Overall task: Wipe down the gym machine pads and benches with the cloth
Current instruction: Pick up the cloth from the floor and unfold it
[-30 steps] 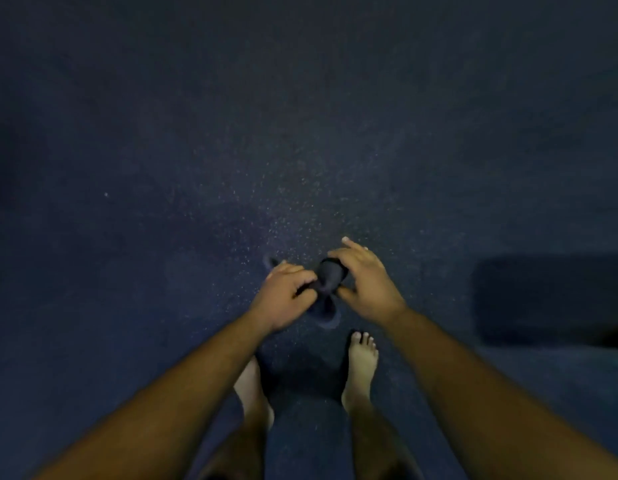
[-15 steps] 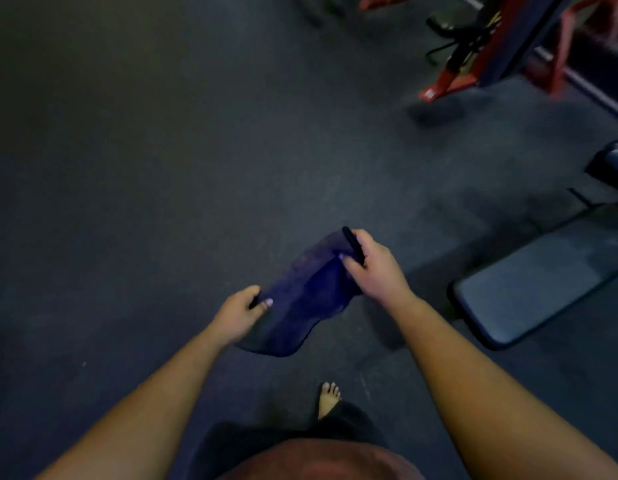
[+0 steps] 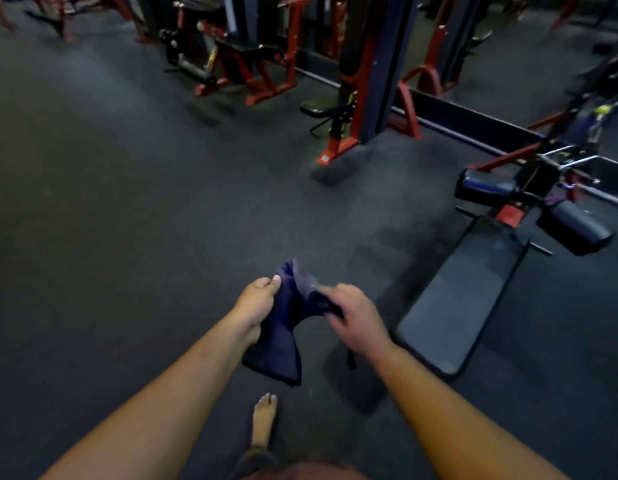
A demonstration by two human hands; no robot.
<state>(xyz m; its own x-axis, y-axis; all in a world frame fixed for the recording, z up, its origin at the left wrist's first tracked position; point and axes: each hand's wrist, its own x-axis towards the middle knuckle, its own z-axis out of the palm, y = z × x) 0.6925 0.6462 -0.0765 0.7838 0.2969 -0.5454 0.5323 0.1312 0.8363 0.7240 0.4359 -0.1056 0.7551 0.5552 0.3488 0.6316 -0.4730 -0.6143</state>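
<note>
A dark blue cloth (image 3: 283, 337) hangs between my two hands above the floor, its lower end drooping. My left hand (image 3: 257, 304) pinches its upper left part between thumb and fingers. My right hand (image 3: 356, 315) grips the other end, fingers curled round the fabric. Just to the right lies a slanted black bench pad (image 3: 463, 296), low to the floor and a little apart from my right hand. At its far end sit two black roller pads (image 3: 487, 188).
Red and black gym machines (image 3: 352, 81) stand across the back, one with a small black seat (image 3: 321, 107). Dark rubber floor (image 3: 110, 202) spreads to the left and centre. My bare foot (image 3: 264, 419) is on the floor below the cloth.
The view has lifted from the floor to the gym machines and bench. The cloth went from bunched, to spread out, to gathered again, with my hands closer together.
</note>
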